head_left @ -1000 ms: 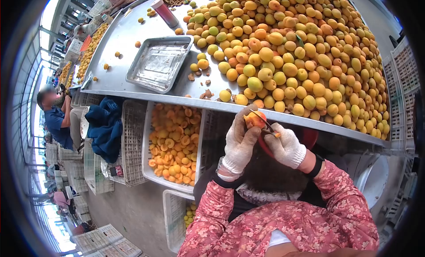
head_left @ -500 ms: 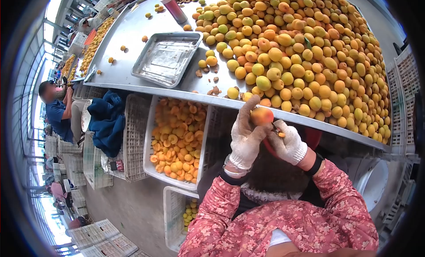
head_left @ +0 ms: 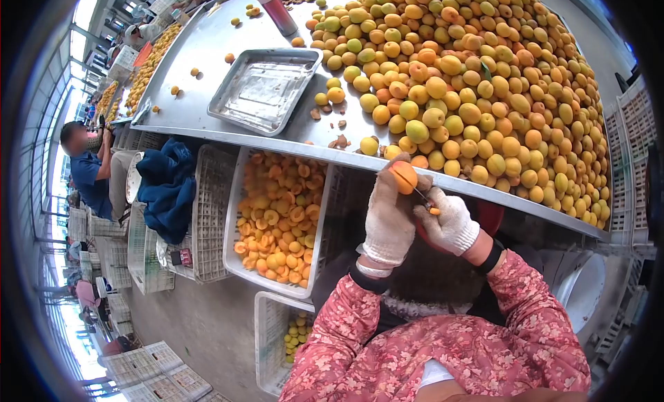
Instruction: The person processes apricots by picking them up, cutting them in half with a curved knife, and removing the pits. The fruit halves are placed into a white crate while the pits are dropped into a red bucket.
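My left hand (head_left: 389,222), in a white glove with soiled fingertips, grips an orange apricot (head_left: 403,177) just off the table's front edge. In my right hand (head_left: 446,222), gloved too, is a small knife (head_left: 434,210) with a yellow-orange handle end. Its thin blade points up and left against the apricot, where a dark line shows on the skin. Behind both hands a large heap of whole apricots (head_left: 484,104) covers the right side of the metal table (head_left: 187,118). Below and left, a white crate (head_left: 232,263) holds halved apricots (head_left: 280,222).
On the table lie a metal tray (head_left: 266,90), a red tumbler (head_left: 278,11) and brown scraps (head_left: 339,142). A lower crate (head_left: 266,346) contains greenish fruit. Dark blue cloth (head_left: 168,180) hangs over crates at left. Beyond sits another person (head_left: 90,167). A reddish bowl (head_left: 490,216) shows under my hands.
The apricot has turned in my left hand, and the knife blade now shows against it. Both hands stay near the same place; the whole view has shifted slightly.
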Demonstrator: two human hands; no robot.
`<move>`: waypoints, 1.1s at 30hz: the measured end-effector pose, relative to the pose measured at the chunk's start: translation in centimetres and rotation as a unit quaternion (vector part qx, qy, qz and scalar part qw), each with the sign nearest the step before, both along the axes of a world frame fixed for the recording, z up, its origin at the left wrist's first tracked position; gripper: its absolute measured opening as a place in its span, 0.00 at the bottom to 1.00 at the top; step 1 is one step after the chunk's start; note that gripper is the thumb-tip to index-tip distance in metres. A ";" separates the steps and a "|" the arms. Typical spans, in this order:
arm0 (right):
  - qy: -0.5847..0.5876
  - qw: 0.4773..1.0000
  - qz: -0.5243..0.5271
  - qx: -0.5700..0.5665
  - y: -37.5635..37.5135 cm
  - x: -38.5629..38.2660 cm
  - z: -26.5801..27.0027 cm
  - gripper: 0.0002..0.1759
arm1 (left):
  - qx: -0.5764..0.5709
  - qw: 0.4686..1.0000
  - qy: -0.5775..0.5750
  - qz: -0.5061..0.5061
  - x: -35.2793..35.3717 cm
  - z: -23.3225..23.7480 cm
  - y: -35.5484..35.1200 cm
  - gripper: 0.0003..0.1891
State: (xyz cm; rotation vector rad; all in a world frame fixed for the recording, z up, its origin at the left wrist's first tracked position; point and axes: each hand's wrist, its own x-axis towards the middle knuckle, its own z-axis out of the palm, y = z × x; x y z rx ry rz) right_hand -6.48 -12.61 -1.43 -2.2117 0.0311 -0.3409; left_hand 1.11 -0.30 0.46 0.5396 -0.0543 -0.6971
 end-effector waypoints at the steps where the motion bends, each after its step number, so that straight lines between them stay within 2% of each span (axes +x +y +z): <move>1: 0.012 1.000 -0.002 0.001 0.1 -0.1 0.2 0.19 | 0.000 1.000 0.000 0.000 0.0 -0.1 0.0 0.31; 3: 0.024 1.000 -0.004 0.001 0.1 -0.1 0.3 0.20 | -0.035 0.999 0.033 -0.012 -0.1 -0.2 0.1 0.30; 6: 0.009 1.000 0.020 0.004 0.0 0.0 0.5 0.19 | -0.023 0.999 0.022 -0.019 0.2 -0.6 0.5 0.28; 8: 0.087 0.983 0.056 0.152 0.0 0.1 1.5 0.19 | -0.015 1.000 0.016 -0.020 0.5 -0.9 0.6 0.28; 12: 0.091 0.965 0.084 0.232 -0.5 -0.1 -0.5 0.19 | -0.001 1.000 0.002 -0.021 0.8 -0.6 0.9 0.26; 15: 0.077 0.982 0.032 0.169 -0.5 -0.1 1.2 0.20 | 0.027 0.999 -0.035 -0.017 1.0 0.4 1.0 0.24; 17: 0.049 0.998 0.009 -0.039 -1.2 -0.1 1.4 0.26 | 0.024 0.998 -0.037 -0.040 1.1 0.6 1.3 0.23; 18: -0.018 0.998 -0.005 -0.063 -1.4 0.1 1.7 0.30 | 0.020 0.997 -0.040 -0.060 1.0 0.8 1.2 0.24; 19: -0.017 0.998 -0.007 -0.063 -1.5 0.1 2.3 0.30 | 0.020 0.997 -0.039 -0.061 0.8 1.0 1.1 0.24; 21: -0.004 0.997 -0.047 -0.067 -1.6 0.0 3.8 0.37 | 0.092 0.992 -0.077 -0.041 0.4 1.2 0.7 0.26; 22: -0.029 0.994 -0.028 -0.099 -2.0 -0.1 3.6 0.41 | 0.092 0.992 -0.074 -0.041 0.4 0.9 0.7 0.26; 23: -0.027 0.994 -0.028 -0.100 -2.4 0.2 3.3 0.41 | 0.153 0.978 -0.136 -0.045 0.5 0.3 0.8 0.27; 24: -0.080 0.993 0.011 -0.083 -2.8 0.5 2.8 0.40 | 0.212 0.956 -0.198 -0.048 0.6 0.0 0.8 0.27; 25: -0.133 0.988 0.049 -0.067 -3.0 0.7 2.3 0.39 | 0.212 0.956 -0.196 -0.049 0.4 -0.1 0.6 0.27; 26: -0.132 0.988 0.048 -0.067 -3.1 0.6 1.7 0.39 | 0.227 0.949 -0.216 -0.042 0.2 -0.2 0.3 0.27; 28: -0.071 0.986 0.052 0.141 -3.0 0.5 1.2 0.35 | 0.242 0.941 -0.236 -0.035 0.1 -0.3 0.1 0.26; 29: -0.072 0.986 0.052 0.141 -3.1 0.1 1.6 0.35 | 0.236 0.946 -0.221 -0.032 0.1 -0.3 0.1 0.26; 30: 0.071 0.940 0.021 0.334 -3.2 -0.4 3.3 0.33 | 0.231 0.951 -0.205 -0.030 0.1 -0.4 0.1 0.25; 31: 0.209 0.836 -0.010 0.508 -3.1 -0.7 4.5 0.31 | 0.231 0.951 -0.206 -0.029 0.0 0.0 -0.1 0.25; 32: 0.208 0.807 -0.021 0.553 -2.9 -0.8 4.9 0.29 | 0.196 0.966 -0.163 -0.037 0.0 0.5 -0.3 0.24; 33: 0.208 0.807 -0.021 0.553 -3.0 -1.0 4.9 0.29 | 0.161 0.979 -0.120 -0.045 -0.1 0.9 -0.4 0.23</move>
